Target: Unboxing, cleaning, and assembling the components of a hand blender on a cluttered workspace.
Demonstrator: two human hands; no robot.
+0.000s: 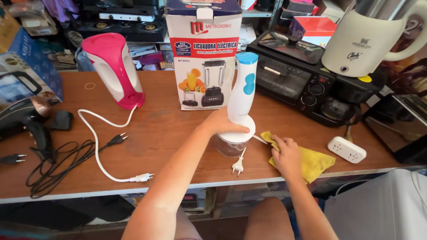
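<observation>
I see my left hand [224, 124] in a closed grip on the smooth white-and-blue hand blender [242, 95], upright on its clear round chopper bowl [231, 144], mid-worktop [178, 129]. My right hand [287, 155] presses flat, apparently ungripped, on a crumpled yellow cloth [316, 162] just right.

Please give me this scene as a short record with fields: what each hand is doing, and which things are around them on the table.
left hand: left hand grips the base of the white and blue hand blender, which stands upright on a clear chopper bowl
right hand: right hand presses flat on a yellow cloth
surface: wooden table
behind blender: blender box
left side: pink and white kettle, black hair dryer
right side: black toaster oven, white power strip
</observation>
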